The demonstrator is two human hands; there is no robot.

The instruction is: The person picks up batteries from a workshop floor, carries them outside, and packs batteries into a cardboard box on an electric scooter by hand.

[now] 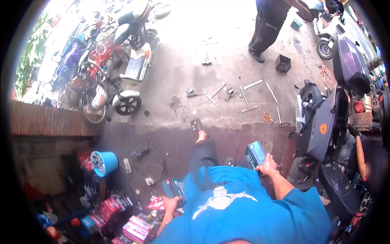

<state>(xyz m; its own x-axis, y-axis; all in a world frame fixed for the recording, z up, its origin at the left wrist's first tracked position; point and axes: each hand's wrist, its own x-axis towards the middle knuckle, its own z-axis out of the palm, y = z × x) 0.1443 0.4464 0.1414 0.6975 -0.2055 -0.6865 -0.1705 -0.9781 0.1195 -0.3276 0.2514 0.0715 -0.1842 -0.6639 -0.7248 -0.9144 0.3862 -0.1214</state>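
A blue and dark box point(254, 153) is in my right hand point(268, 166), held by its near end out to the right of my blue shirt. On the other side, my left hand point(172, 203) is closed on a teal and dark box point(172, 188) beside the shirt. A red and white packet point(156, 203) lies just left of that hand. Below it are pink and white boxes point(137, 228). My sandalled foot point(196, 124) is on the floor ahead.
Wrenches and other tools point(248, 109) lie on the floor ahead, near a black bin point(283, 63). A person point(266, 26) stands beyond. Parked scooters point(321, 126) line the right, with another person's arm point(360, 156). A blue bucket point(104, 163) and bikes point(95, 101) are left.
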